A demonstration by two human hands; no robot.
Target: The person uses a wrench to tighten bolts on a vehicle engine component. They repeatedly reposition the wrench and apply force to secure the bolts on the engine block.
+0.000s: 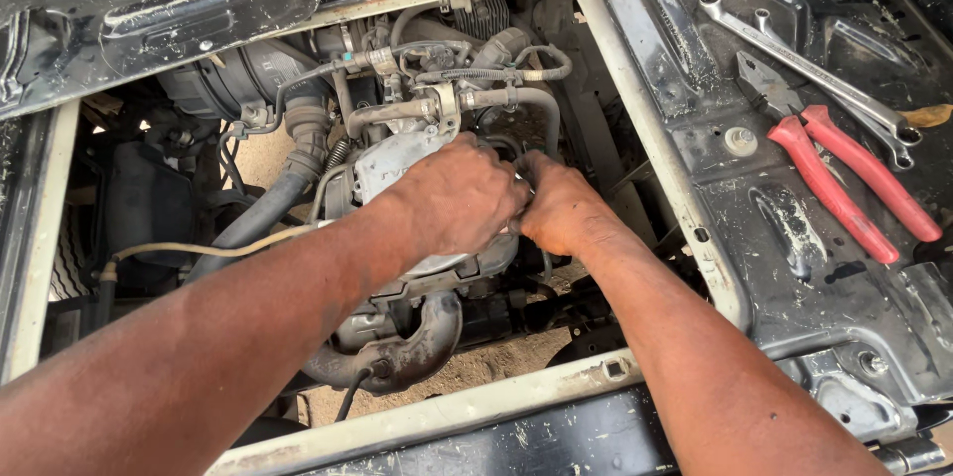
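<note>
Both my hands reach down into an open engine bay through a frame opening. My left hand (457, 193) rests curled over the grey metal engine cover (392, 160). My right hand (559, 206) is right beside it, fingers bent around a small part where the two hands meet. That part is hidden by my fingers. Black and grey hoses (496, 69) run just above the hands.
Red-handled pliers (844, 178) and two long spanners (804, 64) lie on the dirty black panel at the right. A rusty curved pipe (417, 342) sits below the hands. A cream cable (213, 248) crosses at the left. The pale frame edge (635, 89) borders the opening.
</note>
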